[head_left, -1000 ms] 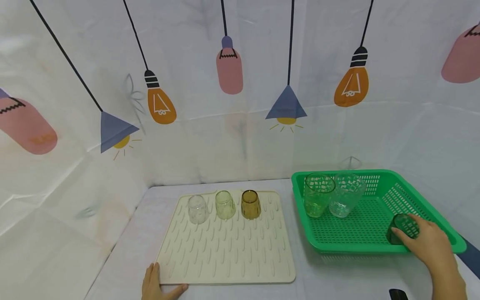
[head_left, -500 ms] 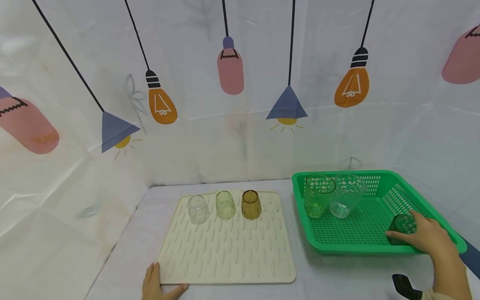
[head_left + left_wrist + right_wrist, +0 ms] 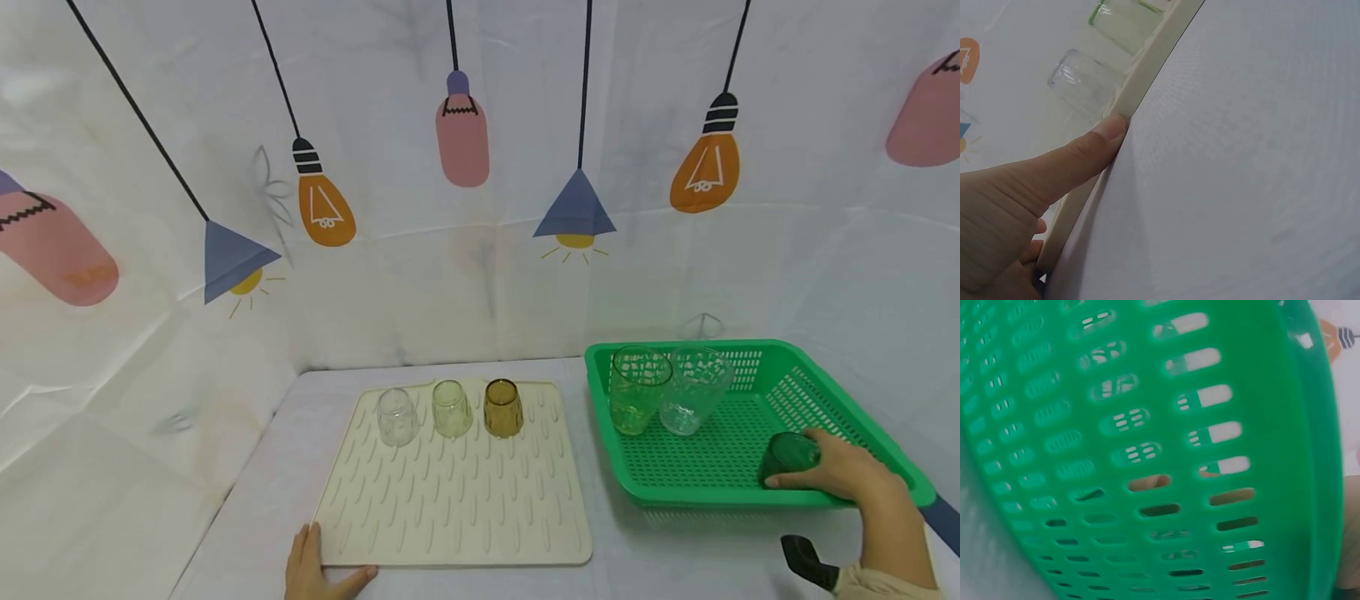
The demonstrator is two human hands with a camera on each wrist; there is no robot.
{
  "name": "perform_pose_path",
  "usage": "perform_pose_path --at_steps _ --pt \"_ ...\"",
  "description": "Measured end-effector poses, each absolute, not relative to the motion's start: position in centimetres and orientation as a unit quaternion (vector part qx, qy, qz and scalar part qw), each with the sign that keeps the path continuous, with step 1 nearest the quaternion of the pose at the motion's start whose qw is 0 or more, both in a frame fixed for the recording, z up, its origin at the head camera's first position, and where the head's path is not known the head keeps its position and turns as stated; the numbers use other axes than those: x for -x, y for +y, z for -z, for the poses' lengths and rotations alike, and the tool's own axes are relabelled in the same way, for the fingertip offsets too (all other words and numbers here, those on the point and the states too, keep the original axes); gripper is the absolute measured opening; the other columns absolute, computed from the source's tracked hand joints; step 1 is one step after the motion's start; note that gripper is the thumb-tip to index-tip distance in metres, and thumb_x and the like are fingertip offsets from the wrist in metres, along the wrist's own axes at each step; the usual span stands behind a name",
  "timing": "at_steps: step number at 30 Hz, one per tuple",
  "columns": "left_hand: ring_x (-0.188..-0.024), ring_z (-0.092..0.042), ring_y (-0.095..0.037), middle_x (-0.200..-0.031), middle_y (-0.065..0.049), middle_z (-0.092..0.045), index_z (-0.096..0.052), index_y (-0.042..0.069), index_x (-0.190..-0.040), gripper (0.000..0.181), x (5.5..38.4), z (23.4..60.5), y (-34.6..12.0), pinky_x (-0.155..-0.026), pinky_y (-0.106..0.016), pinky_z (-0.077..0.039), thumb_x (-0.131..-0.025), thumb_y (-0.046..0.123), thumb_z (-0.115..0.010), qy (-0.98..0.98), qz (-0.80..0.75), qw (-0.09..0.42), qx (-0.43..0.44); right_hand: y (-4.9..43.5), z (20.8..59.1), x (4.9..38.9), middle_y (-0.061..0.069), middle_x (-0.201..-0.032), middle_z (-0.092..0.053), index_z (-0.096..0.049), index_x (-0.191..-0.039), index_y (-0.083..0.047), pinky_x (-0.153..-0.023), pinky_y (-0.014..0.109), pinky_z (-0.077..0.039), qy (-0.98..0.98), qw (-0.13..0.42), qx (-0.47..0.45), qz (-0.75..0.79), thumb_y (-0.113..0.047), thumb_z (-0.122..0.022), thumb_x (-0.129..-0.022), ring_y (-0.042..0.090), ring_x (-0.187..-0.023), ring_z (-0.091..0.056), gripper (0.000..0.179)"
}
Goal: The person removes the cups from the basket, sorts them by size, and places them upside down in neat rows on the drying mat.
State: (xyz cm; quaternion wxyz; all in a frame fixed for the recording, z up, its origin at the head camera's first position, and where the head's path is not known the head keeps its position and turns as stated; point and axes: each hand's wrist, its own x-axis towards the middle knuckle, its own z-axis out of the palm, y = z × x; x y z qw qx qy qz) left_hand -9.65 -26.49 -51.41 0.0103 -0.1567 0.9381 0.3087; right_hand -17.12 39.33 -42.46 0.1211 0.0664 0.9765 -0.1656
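Note:
My right hand (image 3: 847, 471) reaches over the basket's front rim and holds a dark green drinking glass (image 3: 789, 457) inside, thumb at its front and fingers behind. In the right wrist view the green basket wall (image 3: 1260, 456) hides the glass. My left hand (image 3: 318, 571) rests at the near left corner of a cream drying mat (image 3: 450, 508). Its thumb lies along the mat's front edge (image 3: 1147, 75), its straight fingers on the left side. On the mat's back part a clear glass (image 3: 397, 417), a pale green glass (image 3: 452, 410) and an amber glass (image 3: 502, 408) stand in a row.
The green plastic basket (image 3: 720, 498) stands right of the mat. At its left end are a tall light green glass (image 3: 636, 392) and a tall clear glass (image 3: 692, 392). A white printed sheet (image 3: 480, 283) hangs behind the table.
My right hand has shifted left inside the basket, and the dark green glass has moved left with it. My left hand stays at the mat's corner.

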Motion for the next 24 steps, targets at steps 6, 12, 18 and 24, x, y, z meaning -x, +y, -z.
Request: perform_pose_path --at_steps 6,12,18,24 --pt "-0.129 -0.012 -0.058 -0.142 -0.042 -0.010 -0.016 -0.019 -0.139 0.122 9.60 51.38 -26.52 -0.106 -0.066 -0.017 -0.061 0.046 -0.083 0.937 -0.313 0.004 0.152 39.35 42.80 17.29 0.050 -0.117 -0.038 -0.027 -0.125 0.024 -0.075 0.075 -0.036 0.978 0.095 -0.053 0.177 -0.058 -0.071 -0.073 0.069 -0.101 -0.037 0.107" --pt "-0.129 -0.012 -0.059 -0.142 -0.042 -0.010 -0.015 -0.019 -0.139 0.122 9.60 51.53 -26.56 -0.106 -0.067 -0.017 -0.061 0.046 -0.083 0.937 -0.312 0.004 0.156 39.33 42.92 17.30 0.048 -0.117 -0.039 -0.026 -0.129 0.021 -0.075 0.076 -0.034 0.980 0.062 -0.057 0.182 -0.057 -0.071 -0.073 0.068 -0.101 -0.037 0.106" --pt "-0.129 -0.012 -0.059 -0.142 -0.042 -0.009 -0.015 -0.019 -0.139 0.121 9.58 51.50 -26.53 -0.105 -0.067 -0.017 -0.062 0.045 -0.083 0.937 -0.315 0.001 0.153 39.02 42.73 17.05 0.045 -0.114 -0.042 -0.027 -0.128 0.021 -0.073 0.074 -0.037 0.980 0.038 -0.068 0.181 -0.058 -0.070 -0.074 0.064 -0.097 -0.041 0.105" --pt "-0.128 -0.012 -0.060 -0.142 -0.042 -0.008 -0.014 -0.019 -0.139 0.121 9.60 51.49 -26.43 -0.105 -0.067 -0.016 -0.063 0.046 -0.082 0.937 -0.314 0.007 0.155 38.86 42.68 16.76 0.044 -0.114 -0.043 -0.027 -0.128 0.022 -0.074 0.073 -0.038 0.981 0.007 -0.074 0.179 -0.058 -0.068 -0.076 0.063 -0.098 -0.041 0.104"
